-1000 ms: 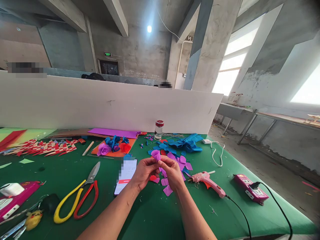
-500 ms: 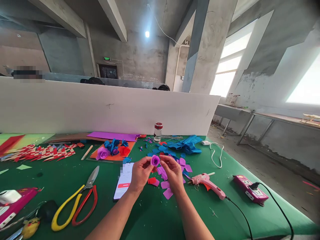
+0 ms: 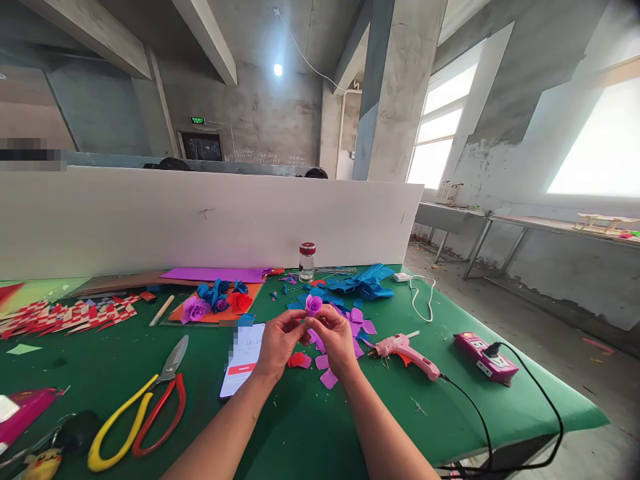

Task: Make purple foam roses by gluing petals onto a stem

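A small purple paper rose point(image 3: 313, 305) is held upright between my two hands, over the middle of the green table point(image 3: 300, 427). My left hand point(image 3: 280, 340) pinches it low on its left side. The fingers of my right hand point(image 3: 333, 333) close round its base from the right, so the lower part is hidden. Loose purple petals point(image 3: 329, 379) lie under and beside my right hand, with a red paper piece point(image 3: 299, 361) between my wrists. A pink glue gun point(image 3: 407, 353) lies to the right of my hands.
Left of my hands lie a phone point(image 3: 243, 363) and large scissors point(image 3: 165, 393). Finished paper flowers point(image 3: 215, 300) rest on an orange sheet. Blue paper point(image 3: 367, 283) and a red-capped jar point(image 3: 307, 262) are behind. A purple power strip point(image 3: 486, 359) sits right, below a white partition point(image 3: 210, 220).
The purple rose has tipped more upright and risen slightly, and my fingers have shifted to its base. The whole view has turned a little to the right.
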`<state>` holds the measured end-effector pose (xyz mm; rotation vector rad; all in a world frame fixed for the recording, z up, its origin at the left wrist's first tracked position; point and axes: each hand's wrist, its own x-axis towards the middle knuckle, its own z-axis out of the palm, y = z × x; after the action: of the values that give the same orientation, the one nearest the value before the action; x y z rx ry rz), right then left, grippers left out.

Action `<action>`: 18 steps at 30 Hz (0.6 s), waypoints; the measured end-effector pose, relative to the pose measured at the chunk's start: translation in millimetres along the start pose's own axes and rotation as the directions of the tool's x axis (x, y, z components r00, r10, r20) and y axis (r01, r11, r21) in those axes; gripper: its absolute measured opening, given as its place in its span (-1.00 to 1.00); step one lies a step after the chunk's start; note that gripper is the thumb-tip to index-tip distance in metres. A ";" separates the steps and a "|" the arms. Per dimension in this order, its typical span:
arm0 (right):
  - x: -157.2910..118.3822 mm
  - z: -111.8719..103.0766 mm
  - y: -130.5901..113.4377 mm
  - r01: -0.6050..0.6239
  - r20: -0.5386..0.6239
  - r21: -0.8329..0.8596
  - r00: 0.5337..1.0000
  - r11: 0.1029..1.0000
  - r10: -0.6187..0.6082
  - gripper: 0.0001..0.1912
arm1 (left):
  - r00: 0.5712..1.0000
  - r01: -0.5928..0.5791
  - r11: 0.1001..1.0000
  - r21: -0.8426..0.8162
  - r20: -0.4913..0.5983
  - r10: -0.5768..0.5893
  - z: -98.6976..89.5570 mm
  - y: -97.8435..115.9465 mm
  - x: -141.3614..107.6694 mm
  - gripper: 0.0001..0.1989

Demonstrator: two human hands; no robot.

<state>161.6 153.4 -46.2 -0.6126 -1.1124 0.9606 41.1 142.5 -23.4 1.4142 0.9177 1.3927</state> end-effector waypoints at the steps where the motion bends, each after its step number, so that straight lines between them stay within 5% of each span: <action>1: 0.0 0.6 -1.0 -0.036 -0.014 0.041 0.999 0.998 0.037 -0.85 | 1.000 0.021 1.000 -0.009 0.016 -0.021 0.6 -0.2 -0.5 -0.76; 6: -1.3 2.9 -6.4 -0.151 -0.011 0.145 0.988 0.978 0.154 -0.84 | 0.993 0.075 0.996 -0.049 0.100 -0.070 2.7 -1.1 -2.5 -0.77; 18: 1.9 0.5 6.5 -0.197 -0.074 0.105 0.976 0.975 0.205 -0.75 | 0.994 0.103 0.990 -0.094 0.046 -0.099 -2.7 -7.2 0.8 -0.73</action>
<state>159.2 158.1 -50.5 -0.6890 -0.9350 1.1464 39.2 145.6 -30.2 1.3019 0.8725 1.3107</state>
